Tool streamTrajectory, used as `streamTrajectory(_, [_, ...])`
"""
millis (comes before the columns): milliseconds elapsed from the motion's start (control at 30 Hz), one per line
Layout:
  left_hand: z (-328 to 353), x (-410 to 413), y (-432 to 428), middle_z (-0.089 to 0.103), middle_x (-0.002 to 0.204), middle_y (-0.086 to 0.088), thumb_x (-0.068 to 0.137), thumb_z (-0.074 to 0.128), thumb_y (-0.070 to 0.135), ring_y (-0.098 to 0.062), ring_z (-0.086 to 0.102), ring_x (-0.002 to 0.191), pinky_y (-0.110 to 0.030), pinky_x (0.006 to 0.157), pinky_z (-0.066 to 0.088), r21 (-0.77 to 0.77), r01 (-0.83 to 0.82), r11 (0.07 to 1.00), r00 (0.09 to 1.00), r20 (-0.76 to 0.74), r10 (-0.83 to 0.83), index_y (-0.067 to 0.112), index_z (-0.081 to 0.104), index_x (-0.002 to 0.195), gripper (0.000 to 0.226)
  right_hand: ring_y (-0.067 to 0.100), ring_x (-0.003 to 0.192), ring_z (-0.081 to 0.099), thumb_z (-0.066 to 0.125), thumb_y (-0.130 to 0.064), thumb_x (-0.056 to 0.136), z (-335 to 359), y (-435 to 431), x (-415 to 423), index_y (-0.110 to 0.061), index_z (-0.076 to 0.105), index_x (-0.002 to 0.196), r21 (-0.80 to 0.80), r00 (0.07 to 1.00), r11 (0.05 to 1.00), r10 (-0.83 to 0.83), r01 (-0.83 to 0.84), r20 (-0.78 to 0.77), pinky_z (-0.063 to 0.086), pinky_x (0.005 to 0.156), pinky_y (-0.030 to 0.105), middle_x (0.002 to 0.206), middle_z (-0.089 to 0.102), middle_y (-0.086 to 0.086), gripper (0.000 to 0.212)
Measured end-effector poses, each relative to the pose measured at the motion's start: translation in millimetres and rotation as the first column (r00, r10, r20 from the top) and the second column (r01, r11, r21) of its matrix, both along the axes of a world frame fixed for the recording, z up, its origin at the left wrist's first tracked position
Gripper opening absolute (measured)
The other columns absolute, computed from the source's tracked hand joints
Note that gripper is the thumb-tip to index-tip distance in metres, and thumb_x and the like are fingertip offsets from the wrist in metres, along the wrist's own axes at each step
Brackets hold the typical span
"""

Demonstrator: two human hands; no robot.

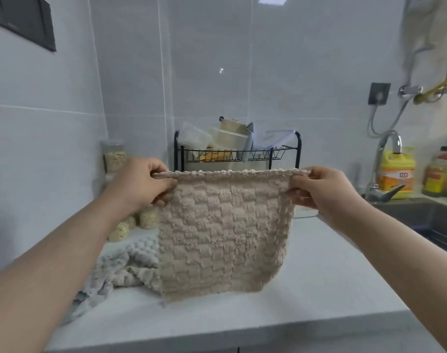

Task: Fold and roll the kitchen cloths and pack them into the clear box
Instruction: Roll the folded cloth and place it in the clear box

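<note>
Countertop [319, 289]: pale, bearing the cloth heap at left.
Beige cloth [225, 233]: hung flat above the countertop, top edge level, lower edge near the surface.
Grey cloths [115, 271]: crumpled behind its lower left corner.
Left hand [138, 183]: fingers clamped on the beige cloth's top left corner.
Right hand [321, 187]: fingers clamped on the top right corner.

Only print in view: the yellow detergent bottle [396, 173] by the sink has an orange label with a white patch carrying red characters, too blurred to read. The bottle [437, 174] beside it has a red-yellow label, also illegible. Nothing else lettered.
</note>
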State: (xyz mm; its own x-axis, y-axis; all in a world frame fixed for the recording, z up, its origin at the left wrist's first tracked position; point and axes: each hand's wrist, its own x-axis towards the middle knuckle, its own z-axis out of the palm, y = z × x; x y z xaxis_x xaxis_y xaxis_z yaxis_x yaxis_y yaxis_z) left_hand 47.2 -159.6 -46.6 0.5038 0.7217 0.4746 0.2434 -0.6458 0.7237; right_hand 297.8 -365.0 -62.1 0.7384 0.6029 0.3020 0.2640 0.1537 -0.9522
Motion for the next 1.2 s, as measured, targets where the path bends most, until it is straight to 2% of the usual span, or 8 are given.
streamTrajectory(167, [-15.8,71.8,24.3,0.071,0.075,-0.020,0.084,0.068,-0.002,-0.026,0.068,0.062,-0.042,0.069,0.060,-0.183,0.069,0.981,0.996,0.064,-0.058,0.003,0.065,0.084,0.006,0.030,0.075,0.057,0.062,0.005,0.087,-18.8,15.7,58.7,0.000,0.064,0.084,0.010,0.997,0.998,-0.056,0.057,-0.053,0.058,0.060,0.024,0.080,0.059,0.021,0.006])
streamTrajectory(533, [-14.5,100.1,15.5,0.066,0.073,-0.008,0.081,0.066,-0.009,-0.019,0.069,0.066,-0.025,0.062,0.060,-0.249,0.202,0.947,0.942,0.315,-0.118,0.005,0.064,0.078,0.015,0.034,0.099,0.066,0.059,0.004,0.091,-13.7,8.7,103.6,0.002,0.062,0.095,0.193,0.976,0.981,0.062,-0.021,-0.207,0.059,0.084,0.035,0.103,0.063,0.024,0.005])
streamTrajectory(633, [-33.6,75.9,-7.0,0.068,0.073,-0.011,0.079,0.069,-0.010,-0.021,0.069,0.066,-0.026,0.063,0.060,-0.226,0.202,0.953,0.968,0.197,-0.159,0.001,0.066,0.080,0.011,0.030,0.089,0.065,0.054,0.010,0.091,-26.9,-15.1,92.6,0.007,0.059,0.095,0.125,0.968,0.987,0.122,-0.096,-0.220,0.060,0.078,0.032,0.094,0.064,0.021,0.007])
streamTrajectory(767, [-95.0,42.9,-27.7,0.072,0.068,-0.005,0.074,0.078,0.001,-0.011,0.067,0.061,-0.022,0.062,0.055,-0.125,0.164,0.978,0.964,-0.190,-0.186,0.015,0.073,0.070,0.016,0.028,0.085,0.064,0.059,0.009,0.088,-78.0,-43.8,79.9,0.012,0.063,0.097,-0.160,0.984,0.974,0.140,-0.157,-0.112,0.060,0.076,0.026,0.094,0.067,0.023,0.010])
streamTrajectory(900, [-152.2,22.9,-36.9,0.073,0.072,0.010,0.071,0.075,0.008,-0.001,0.064,0.066,-0.019,0.067,0.051,-0.127,0.165,0.978,0.882,-0.424,-0.204,0.036,0.073,0.066,0.029,0.025,0.095,0.070,0.065,0.005,0.082,-134.4,-62.1,67.0,-0.006,0.076,0.089,-0.440,0.985,0.890,0.165,-0.122,0.060,0.058,0.087,0.031,0.098,0.075,0.009,0.016])
streamTrajectory(1000, [-167.9,17.8,-43.3,0.073,0.074,0.008,0.068,0.065,0.011,-0.007,0.064,0.068,-0.022,0.065,0.050,-0.178,0.211,0.961,0.795,-0.540,-0.275,0.042,0.073,0.067,0.032,0.003,0.090,0.069,0.058,0.008,0.076,-149.9,-71.5,57.0,-0.022,0.078,0.074,-0.613,0.948,0.787,0.240,-0.064,0.209,0.050,0.075,0.009,0.092,0.076,-0.009,0.036])
streamTrajectory(1100, [-164.5,20.4,-39.8,0.073,0.078,0.003,0.076,0.059,0.010,-0.016,0.066,0.073,-0.032,0.071,0.053,-0.159,0.231,0.960,0.829,-0.485,-0.280,0.034,0.076,0.067,0.031,0.002,0.096,0.065,0.052,-0.008,0.074,-140.9,-73.6,55.4,-0.022,0.078,0.068,-0.655,0.949,0.754,0.238,-0.046,0.208,0.050,0.080,0.016,0.099,0.074,-0.010,0.030])
streamTrajectory(1200, [-160.3,36.2,-34.7,0.073,0.097,0.008,0.089,0.060,0.016,-0.008,0.066,0.091,-0.036,0.089,0.053,-0.082,0.217,0.973,0.901,-0.367,-0.232,0.037,0.073,0.084,0.025,0.012,0.109,0.060,0.050,-0.027,0.075,-135.6,-63.2,49.5,-0.023,0.077,0.091,-0.653,0.937,0.756,0.200,0.038,0.286,0.046,0.093,0.028,0.116,0.068,-0.006,0.031])
